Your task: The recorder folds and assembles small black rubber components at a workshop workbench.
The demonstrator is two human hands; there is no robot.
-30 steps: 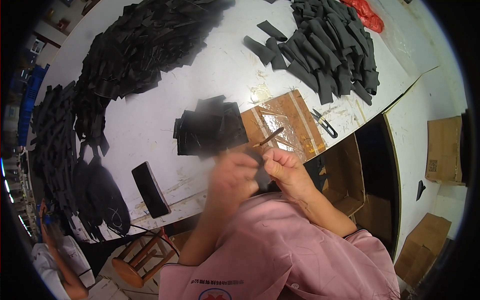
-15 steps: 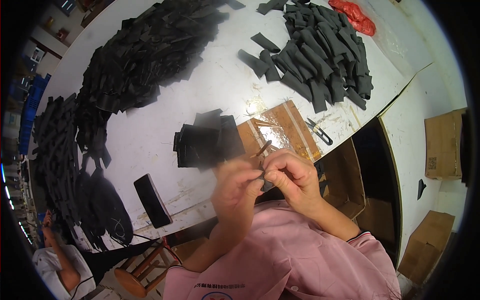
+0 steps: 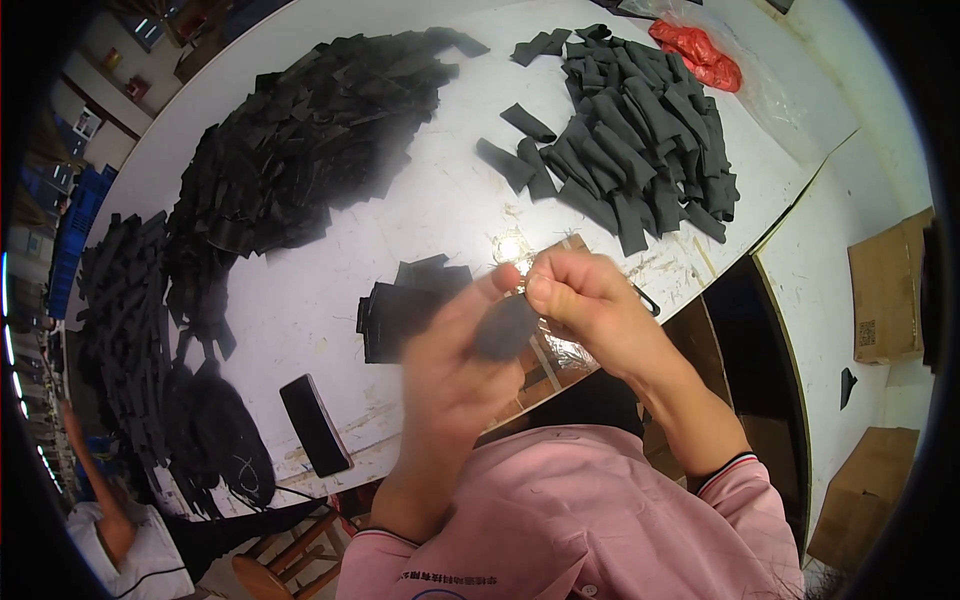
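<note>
So the right hand [image 3: 585,300] has thumb and forefinger pinched together, and it looks like they've got the top edge of a small dark cloth piece [image 3: 507,328]. The piece sits between the two hands, up in the air over the near edge of the table [image 3: 300,325]. The left hand [image 3: 450,375] is right behind and beside it, with a finger reaching up close to the right thumb, but it's so blurred I can't tell whether it's gripping the cloth or just backing it.

What just changed: the cloth shows as a broad flat patch now, where half a second ago only a crumpled bit poked out of the fingers. I'd read that as the piece being in the middle of handling, right side steadying it, left side doing the moving. The thin brown stick that stuck up by the fingertips earlier isn't visible anymore (hidden or dropped, no idea).

Also different: the hands cover more of the brown board [image 3: 572,357], and the snips [image 3: 649,300] are down to one handle loop peeking past the right hand. The stack of black pieces [image 3: 395,315] is just left of the board, partly behind the left hand. Phone [image 3: 316,425] on the left, big dark heap [image 3: 300,140] farther out, grey tube-like pieces [image 3: 640,145] piled far right.
</note>
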